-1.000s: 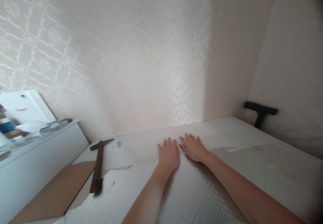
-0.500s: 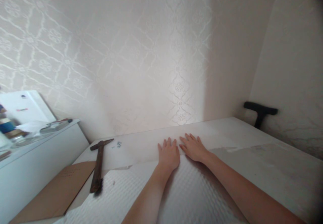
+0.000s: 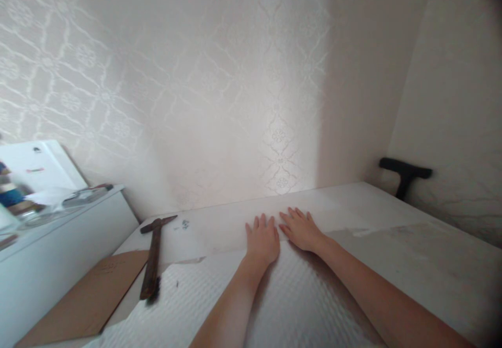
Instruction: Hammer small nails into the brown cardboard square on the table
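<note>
My left hand (image 3: 262,239) and my right hand (image 3: 300,229) lie flat side by side, fingers stretched out, on the far edge of a white textured sheet (image 3: 298,301) spread over a white board (image 3: 392,233). Both palms press down and hold nothing. The thumbs nearly touch. The board runs up to a pale patterned wall (image 3: 219,92).
A rusty hammer (image 3: 152,256) lies on the board to the left, with small nails (image 3: 184,224) beside its head. A brown cardboard piece (image 3: 90,298) sits at the lower left. A white cabinet (image 3: 58,243) with clutter stands left. A black handle (image 3: 405,173) sticks out at right.
</note>
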A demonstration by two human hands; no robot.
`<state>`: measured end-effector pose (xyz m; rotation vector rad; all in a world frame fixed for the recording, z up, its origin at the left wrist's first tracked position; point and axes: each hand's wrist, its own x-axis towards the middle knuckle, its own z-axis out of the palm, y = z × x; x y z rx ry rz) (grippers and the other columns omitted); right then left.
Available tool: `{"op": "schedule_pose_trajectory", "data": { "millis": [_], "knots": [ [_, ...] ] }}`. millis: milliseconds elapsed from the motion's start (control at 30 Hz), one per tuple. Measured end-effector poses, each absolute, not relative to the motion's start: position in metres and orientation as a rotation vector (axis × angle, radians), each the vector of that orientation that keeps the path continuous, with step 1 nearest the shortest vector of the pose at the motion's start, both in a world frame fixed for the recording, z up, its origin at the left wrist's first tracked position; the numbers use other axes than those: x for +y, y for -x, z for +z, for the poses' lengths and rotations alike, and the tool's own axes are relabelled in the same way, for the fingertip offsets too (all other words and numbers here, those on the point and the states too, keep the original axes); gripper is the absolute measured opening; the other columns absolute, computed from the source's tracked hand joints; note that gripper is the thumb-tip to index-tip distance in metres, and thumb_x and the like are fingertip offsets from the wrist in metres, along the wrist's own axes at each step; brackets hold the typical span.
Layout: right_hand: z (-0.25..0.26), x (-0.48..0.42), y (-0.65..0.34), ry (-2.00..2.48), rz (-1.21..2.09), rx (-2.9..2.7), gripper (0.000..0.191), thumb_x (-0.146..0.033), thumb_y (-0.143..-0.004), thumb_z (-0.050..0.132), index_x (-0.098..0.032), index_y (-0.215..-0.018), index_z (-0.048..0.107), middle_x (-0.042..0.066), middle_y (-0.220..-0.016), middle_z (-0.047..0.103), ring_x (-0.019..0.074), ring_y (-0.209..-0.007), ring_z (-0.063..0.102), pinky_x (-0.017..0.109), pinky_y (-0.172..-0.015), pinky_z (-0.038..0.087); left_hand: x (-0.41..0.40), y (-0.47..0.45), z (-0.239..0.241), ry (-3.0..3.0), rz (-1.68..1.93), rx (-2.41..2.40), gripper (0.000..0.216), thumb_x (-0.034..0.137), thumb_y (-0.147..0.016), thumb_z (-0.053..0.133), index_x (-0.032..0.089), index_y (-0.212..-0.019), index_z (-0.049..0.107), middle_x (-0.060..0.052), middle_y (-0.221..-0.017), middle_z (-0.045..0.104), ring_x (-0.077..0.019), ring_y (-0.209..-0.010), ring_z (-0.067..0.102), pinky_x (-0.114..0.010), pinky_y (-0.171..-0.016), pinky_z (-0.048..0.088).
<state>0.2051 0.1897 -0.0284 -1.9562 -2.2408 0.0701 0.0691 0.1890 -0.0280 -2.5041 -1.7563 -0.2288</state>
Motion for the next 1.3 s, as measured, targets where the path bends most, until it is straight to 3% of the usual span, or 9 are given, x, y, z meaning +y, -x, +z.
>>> {"op": "schedule_pose_trajectory", "data": {
  "millis": [1300],
  "knots": [
    [-0.0264,0.1881,-0.2050,1.961,0.087,-2.229,0.053,-0.042,-0.091,0.025,-0.016,-0.136,0.035,0.018,-0.142,0.027,0.0344,-0.130,0.021,0.055,-0.100,0.017,0.1885,-0.0690,-0.0270,2.520,-0.228,-1.761,0.046,0.031,-0.091,0.019,0.021,-0.133,0.036,-0.010,-0.141,0.033,-0.0279,-0.129,0.029,-0.053,-0.102,0.024]
  ]
}}
